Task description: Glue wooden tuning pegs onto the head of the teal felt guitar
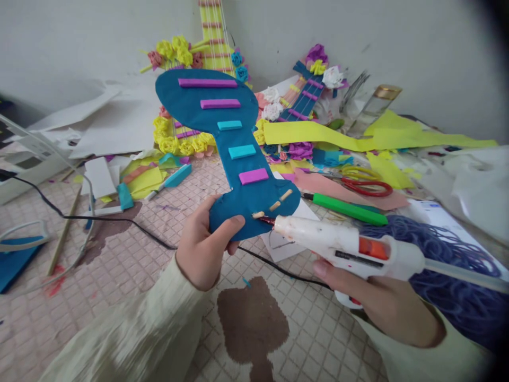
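Note:
My left hand (210,239) grips the lower edge of a dark blue cutout (242,204), thumb on its front face. The cutout is held up at a tilt and has a wide rounded top, a narrow middle and a wide foot. Purple strips (207,83) and light blue strips (242,152) lie across it, and short tan pieces (274,205) sit in a slanting row on the foot. In my right hand (377,297) is a white hot glue gun (322,236) with a glue stick in its back. Its nozzle points at the lowest tan piece; whether they touch, I cannot tell.
Behind stand paper-flower decorations with strings (217,40). Coloured paper scraps (143,178), a green-handled cutter (350,208), red-handled scissors (368,187) and dark blue cord (441,281) cover the table. A black cable (147,232) crosses it. A glass jar (376,106) stands at the back right.

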`<state>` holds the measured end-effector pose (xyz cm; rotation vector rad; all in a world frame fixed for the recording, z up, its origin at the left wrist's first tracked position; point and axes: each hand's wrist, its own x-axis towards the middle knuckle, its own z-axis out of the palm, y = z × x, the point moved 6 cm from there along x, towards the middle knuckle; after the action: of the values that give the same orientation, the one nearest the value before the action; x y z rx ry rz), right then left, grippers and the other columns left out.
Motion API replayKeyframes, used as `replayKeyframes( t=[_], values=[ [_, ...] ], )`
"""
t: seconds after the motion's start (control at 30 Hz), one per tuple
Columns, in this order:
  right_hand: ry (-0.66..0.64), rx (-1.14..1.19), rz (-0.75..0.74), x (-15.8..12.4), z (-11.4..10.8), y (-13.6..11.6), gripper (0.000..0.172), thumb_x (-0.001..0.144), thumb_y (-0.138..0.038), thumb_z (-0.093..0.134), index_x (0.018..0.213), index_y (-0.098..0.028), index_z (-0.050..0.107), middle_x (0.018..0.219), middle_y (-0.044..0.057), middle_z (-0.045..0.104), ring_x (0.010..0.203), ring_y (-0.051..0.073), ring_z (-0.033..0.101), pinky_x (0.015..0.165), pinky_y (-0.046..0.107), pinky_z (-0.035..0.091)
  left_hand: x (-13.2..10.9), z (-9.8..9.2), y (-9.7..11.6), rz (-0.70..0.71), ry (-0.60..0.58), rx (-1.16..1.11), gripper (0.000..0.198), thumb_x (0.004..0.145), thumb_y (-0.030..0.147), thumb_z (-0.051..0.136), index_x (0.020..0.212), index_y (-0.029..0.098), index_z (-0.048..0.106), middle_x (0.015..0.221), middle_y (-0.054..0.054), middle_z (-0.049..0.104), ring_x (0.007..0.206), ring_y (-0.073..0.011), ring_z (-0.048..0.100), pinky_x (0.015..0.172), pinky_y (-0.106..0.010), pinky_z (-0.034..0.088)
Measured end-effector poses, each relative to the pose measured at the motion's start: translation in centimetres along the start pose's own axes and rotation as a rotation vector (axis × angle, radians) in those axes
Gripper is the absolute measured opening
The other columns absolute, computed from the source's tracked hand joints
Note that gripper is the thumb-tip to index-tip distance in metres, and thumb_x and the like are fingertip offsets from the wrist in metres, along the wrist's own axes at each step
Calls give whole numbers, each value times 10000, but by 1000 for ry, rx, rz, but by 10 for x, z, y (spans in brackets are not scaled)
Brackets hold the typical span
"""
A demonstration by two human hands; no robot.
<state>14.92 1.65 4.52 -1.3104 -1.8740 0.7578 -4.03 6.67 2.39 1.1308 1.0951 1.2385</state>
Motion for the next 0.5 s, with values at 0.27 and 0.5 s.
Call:
replayKeyframes(
  t=[0.27, 0.5],
  values=[
    [-15, 42, 58, 0, 1, 5, 345, 772, -375, 551, 1104, -304, 608, 1008, -1, 681, 986, 245, 615, 926, 396, 472, 1, 0, 0, -1, -2, 0, 140, 689, 173, 630, 795, 168, 539, 490, 76, 501, 365, -39, 443, 330, -124, 329],
    [-47, 88, 130, 2, 1, 1, 188, 747, -367, 570, 874, -284, 681, 711, 3, 694, 845, 231, 648, 906, 375, 477, 0, -1, 2, 13, 24, -19, 146, 684, 161, 627, 802, 176, 540, 492, 84, 491, 361, -37, 446, 329, -122, 336]
  ],
)
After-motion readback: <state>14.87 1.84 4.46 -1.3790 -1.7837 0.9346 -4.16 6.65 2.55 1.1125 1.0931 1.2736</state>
